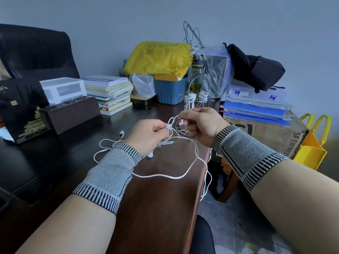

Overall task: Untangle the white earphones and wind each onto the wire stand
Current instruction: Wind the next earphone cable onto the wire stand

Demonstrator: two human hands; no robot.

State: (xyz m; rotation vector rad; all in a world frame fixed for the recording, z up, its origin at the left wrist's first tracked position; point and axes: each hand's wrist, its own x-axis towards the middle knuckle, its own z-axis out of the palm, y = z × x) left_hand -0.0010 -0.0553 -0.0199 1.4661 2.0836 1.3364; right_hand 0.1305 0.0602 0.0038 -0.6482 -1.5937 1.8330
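A white earphone cable (165,176) loops across the dark wooden table (161,208) and hangs over its right edge. My left hand (146,134) pinches a knotted part of the cable. My right hand (200,123) pinches the cable just to the right of the knot, holding a small loop between the two hands. One earbud (121,133) lies left of my left hand and another (150,154) lies under my left wrist. The wire stand (199,92) stands behind my hands, with white cable wound on two of its arms.
Stacked books (110,92), a brown box (69,114) and a clear drawer unit (63,88) crowd the back left. A blue bin (170,88), a yellow bag (159,57) and a bottle (197,74) stand behind the stand. Folders on a cardboard box (266,129) sit at the right.
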